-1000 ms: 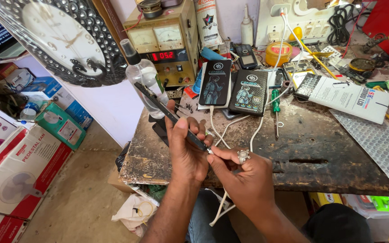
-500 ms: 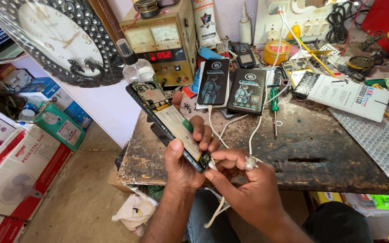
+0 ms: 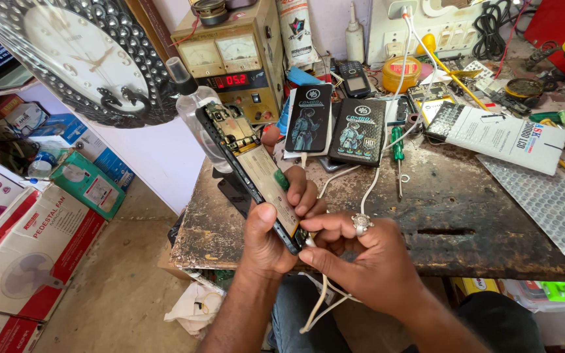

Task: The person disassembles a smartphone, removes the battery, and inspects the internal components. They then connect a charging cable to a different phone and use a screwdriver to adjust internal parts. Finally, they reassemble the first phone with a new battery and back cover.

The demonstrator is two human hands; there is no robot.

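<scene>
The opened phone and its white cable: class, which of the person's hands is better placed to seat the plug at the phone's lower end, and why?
Probably the right hand: its fingertips pinch the white cable at the opened phone's lower end, while the left hand is wrapped around the phone.

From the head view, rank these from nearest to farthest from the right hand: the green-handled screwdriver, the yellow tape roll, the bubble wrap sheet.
From the right hand:
1. Green-handled screwdriver, on the bench just beyond the hand.
2. Bubble wrap sheet, off to the right near the bench's edge.
3. Yellow tape roll, at the back by the wall sockets.
</scene>
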